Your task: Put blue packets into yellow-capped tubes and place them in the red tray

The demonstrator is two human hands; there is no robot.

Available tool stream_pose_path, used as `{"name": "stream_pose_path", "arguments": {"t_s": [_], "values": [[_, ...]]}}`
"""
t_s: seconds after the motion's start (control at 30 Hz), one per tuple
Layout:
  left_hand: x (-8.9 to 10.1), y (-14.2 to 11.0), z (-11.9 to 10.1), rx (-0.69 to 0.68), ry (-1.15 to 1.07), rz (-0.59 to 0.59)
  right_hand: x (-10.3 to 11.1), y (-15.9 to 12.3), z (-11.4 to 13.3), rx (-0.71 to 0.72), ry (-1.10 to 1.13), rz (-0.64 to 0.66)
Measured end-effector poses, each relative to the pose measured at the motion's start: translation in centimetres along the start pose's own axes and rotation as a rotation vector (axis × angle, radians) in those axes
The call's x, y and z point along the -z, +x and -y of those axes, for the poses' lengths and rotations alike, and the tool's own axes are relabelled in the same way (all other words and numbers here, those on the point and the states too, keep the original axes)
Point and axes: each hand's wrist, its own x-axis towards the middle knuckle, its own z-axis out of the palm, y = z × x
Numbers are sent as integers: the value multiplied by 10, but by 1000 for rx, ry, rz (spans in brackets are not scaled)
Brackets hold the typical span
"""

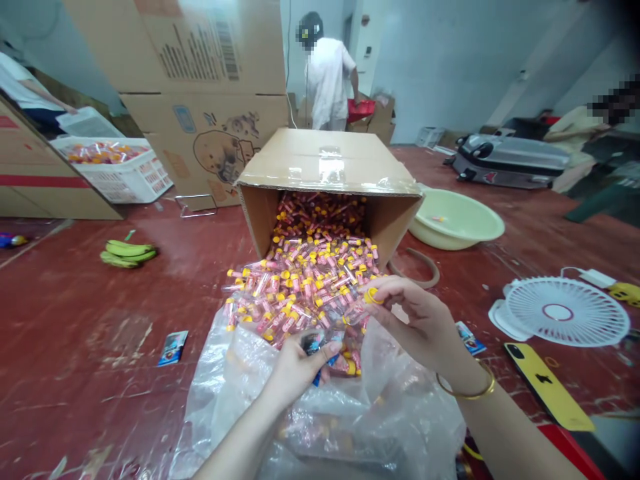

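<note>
My right hand pinches a small clear tube by its yellow cap. Closed around a dark, blue-edged packet is my left hand, lower and closer to me. Beneath both hands lies a pile of yellow-capped tubes with pink labels, spilling from a cardboard box tipped on its side. A clear plastic bag spreads under the front of the pile, with several tubes in its folds. My left fingers partly cover the packet.
Bananas and a blue packet lie left on the red surface. A green basin, white fan and yellow phone are right. A white crate and a person in white are farther back.
</note>
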Motion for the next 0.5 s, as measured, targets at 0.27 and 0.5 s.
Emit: {"name": "stream_pose_path", "arguments": {"t_s": [0.27,0.5], "values": [[-2,1,-1,29,17,-15,-8,5,-3,9,-29,143],[0,3,7,54,-23,-6,-12,6,-13,-193,194,180]]}}
